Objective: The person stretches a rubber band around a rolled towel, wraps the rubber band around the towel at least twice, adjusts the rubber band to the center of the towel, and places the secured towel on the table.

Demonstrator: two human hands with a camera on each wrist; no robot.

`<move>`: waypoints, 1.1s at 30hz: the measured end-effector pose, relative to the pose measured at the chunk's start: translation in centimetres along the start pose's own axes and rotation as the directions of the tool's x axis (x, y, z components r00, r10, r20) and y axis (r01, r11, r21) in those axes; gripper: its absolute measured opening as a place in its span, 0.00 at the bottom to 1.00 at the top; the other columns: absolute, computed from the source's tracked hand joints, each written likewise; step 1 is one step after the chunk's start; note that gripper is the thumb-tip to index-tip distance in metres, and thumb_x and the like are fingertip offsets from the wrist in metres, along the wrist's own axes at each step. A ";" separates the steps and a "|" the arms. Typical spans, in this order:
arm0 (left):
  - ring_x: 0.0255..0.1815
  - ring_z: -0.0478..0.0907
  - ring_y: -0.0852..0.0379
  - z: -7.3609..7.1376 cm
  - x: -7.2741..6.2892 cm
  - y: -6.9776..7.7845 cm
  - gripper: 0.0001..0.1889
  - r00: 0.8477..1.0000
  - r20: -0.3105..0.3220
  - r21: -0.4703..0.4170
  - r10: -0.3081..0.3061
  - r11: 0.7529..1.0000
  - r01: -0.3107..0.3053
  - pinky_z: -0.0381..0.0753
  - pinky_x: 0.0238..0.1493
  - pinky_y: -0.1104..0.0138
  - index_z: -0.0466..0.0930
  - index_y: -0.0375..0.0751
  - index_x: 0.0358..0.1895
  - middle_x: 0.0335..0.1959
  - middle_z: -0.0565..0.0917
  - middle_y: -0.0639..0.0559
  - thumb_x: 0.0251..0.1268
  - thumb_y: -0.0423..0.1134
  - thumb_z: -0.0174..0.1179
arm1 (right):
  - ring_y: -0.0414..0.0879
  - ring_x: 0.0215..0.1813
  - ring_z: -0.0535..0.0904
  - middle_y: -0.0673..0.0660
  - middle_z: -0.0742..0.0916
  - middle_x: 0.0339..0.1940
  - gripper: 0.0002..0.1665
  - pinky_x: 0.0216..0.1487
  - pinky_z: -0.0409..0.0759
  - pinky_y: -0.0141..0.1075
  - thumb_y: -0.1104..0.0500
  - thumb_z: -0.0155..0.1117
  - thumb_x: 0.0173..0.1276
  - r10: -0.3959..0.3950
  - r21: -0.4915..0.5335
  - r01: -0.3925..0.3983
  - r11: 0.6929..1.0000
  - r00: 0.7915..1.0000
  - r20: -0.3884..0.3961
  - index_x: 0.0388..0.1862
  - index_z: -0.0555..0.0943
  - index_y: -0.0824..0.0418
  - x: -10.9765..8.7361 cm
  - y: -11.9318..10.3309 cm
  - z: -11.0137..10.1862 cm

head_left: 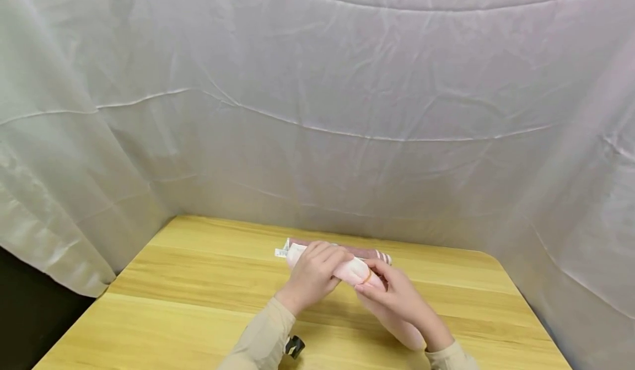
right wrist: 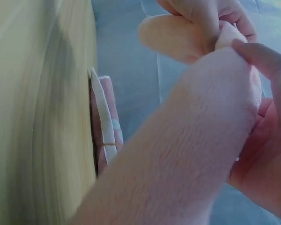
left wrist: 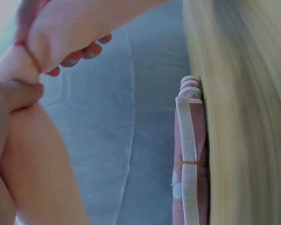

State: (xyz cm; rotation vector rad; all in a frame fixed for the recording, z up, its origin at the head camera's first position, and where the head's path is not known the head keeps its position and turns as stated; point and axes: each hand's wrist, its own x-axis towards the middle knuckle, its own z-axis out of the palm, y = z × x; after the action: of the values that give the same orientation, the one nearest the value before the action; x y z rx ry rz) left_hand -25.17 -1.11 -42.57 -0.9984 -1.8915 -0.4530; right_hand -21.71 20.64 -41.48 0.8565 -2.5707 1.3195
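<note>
A light pink rolled towel [head_left: 347, 271] is held above the table, bent near its middle, with one part [right wrist: 150, 150] slanting down toward the person. Over the far part curls my left hand [head_left: 313, 271], gripping it from above. My right hand [head_left: 394, 291] pinches the towel at the bend, thumb and fingers beside an orange rubber band [head_left: 367, 277] that circles the roll. In the left wrist view, both hands meet around the band, and the towel bulges between them. Part of the roll is hidden behind the fingers.
Behind the hands, a mauve rolled towel [head_left: 369, 253] with white stripes lies near the table's back edge, bound by a rubber band [left wrist: 189, 162]. A white tag [head_left: 280, 252] sticks out at its left end. Pale curtains [head_left: 317, 138] surround the wooden table [head_left: 198, 282].
</note>
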 end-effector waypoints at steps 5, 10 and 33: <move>0.50 0.80 0.60 0.0 0.0 0.3 0.22 0.982 0.185 -0.040 -0.045 0.998 0.053 0.77 0.57 0.65 0.79 0.52 0.50 0.47 0.84 0.60 0.49 0.44 0.72 | 0.33 0.34 0.74 0.47 0.85 0.36 0.20 0.33 0.75 0.28 0.54 0.75 0.57 -0.043 -0.159 0.030 0.987 0.996 -0.081 0.48 0.80 0.51 -0.1 0.3 -0.1; 0.56 0.77 0.60 -0.1 0.0 0.6 0.26 0.918 0.386 -0.044 -0.088 0.993 0.113 0.74 0.64 0.59 0.77 0.55 0.56 0.52 0.83 0.63 0.53 0.55 0.69 | 0.33 0.35 0.74 0.46 0.85 0.35 0.23 0.34 0.75 0.29 0.57 0.80 0.47 -0.235 -0.410 0.157 0.898 0.961 -0.147 0.43 0.81 0.53 0.0 1.1 -0.1; 0.42 0.81 0.60 0.5 -0.1 0.4 0.13 0.998 0.068 0.117 0.009 0.993 -0.017 0.75 0.44 0.68 0.81 0.54 0.38 0.36 0.87 0.64 0.48 0.47 0.72 | 0.34 0.34 0.71 0.44 0.79 0.33 0.15 0.32 0.72 0.27 0.52 0.75 0.54 -0.425 -0.451 0.341 0.825 0.900 -0.099 0.37 0.78 0.50 0.5 0.8 -0.4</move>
State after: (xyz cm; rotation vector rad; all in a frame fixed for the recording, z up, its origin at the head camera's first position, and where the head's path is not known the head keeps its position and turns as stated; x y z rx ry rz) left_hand -25.13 -0.61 -42.96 -0.9577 -1.9469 -0.2997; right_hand -22.62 21.10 -41.68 1.0239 -2.2374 0.6544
